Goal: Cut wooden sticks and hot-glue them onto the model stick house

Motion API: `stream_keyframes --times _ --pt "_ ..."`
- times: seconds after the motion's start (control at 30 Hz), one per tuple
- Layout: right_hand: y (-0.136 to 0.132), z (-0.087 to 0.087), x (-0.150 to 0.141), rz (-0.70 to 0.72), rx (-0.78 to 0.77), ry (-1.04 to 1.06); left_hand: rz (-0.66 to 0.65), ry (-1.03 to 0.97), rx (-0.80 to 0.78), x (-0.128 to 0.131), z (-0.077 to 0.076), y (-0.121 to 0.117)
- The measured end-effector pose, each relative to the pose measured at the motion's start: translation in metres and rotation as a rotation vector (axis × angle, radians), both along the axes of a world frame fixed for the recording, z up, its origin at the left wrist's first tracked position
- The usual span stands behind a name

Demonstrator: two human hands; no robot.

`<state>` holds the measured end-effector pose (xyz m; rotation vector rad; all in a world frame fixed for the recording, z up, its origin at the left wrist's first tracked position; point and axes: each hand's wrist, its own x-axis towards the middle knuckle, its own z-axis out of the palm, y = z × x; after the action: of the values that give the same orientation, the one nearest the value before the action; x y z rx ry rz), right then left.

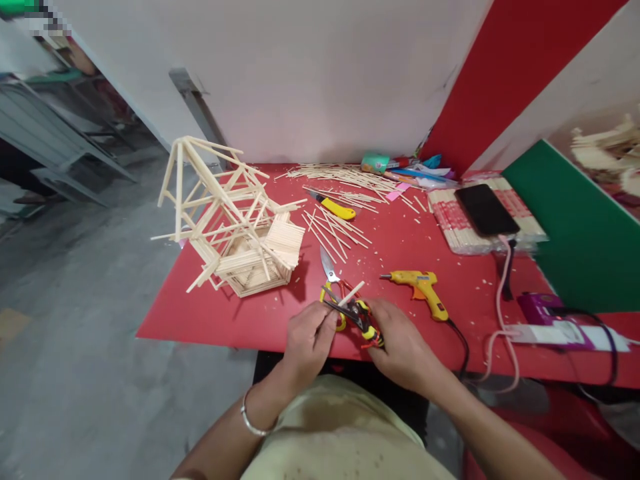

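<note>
My right hand (400,343) is wrapped round a cutting tool with black jaws and red, yellow and black handles, probably pliers (357,313). Between the fingertips of my left hand (309,337) I pinch a short wooden stick (353,293), which lies across the jaws and points up to the right. Whether the jaws touch the stick I cannot tell. Scissors (329,273) with yellow handles lie just beyond, partly hidden by my hands and the tool. To the left stands a house-like frame (240,233) built of thin wooden sticks.
A yellow glue gun (420,287) with a black cord lies right of my hands. Loose sticks (335,230) and a yellow cutter knife (337,208) lie further back. A phone (487,210) rests on packed sticks (447,223), near cables and a green board (575,227). The red table (200,330) meets the wall.
</note>
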<state>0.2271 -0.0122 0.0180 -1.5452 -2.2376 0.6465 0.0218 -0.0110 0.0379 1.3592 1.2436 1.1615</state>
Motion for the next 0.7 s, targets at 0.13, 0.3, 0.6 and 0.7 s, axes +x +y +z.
stream_keyframes --times 0.13,0.3,0.6,0.7 --pt "-0.001 -0.005 0.001 -0.025 -0.013 -0.012 -0.045 -0.023 -0.024 0.000 0.002 0.000" --pt "0.002 -0.004 0.004 0.051 -0.052 0.014 -0.095 -0.250 -0.264 -0.001 -0.007 0.003" --pt "0.003 0.005 0.002 0.045 -0.066 -0.052 -0.181 -0.460 -0.516 -0.002 -0.013 0.001" --pt "0.002 0.005 0.002 0.053 -0.054 -0.043 -0.162 -0.429 -0.486 -0.003 -0.012 0.003"
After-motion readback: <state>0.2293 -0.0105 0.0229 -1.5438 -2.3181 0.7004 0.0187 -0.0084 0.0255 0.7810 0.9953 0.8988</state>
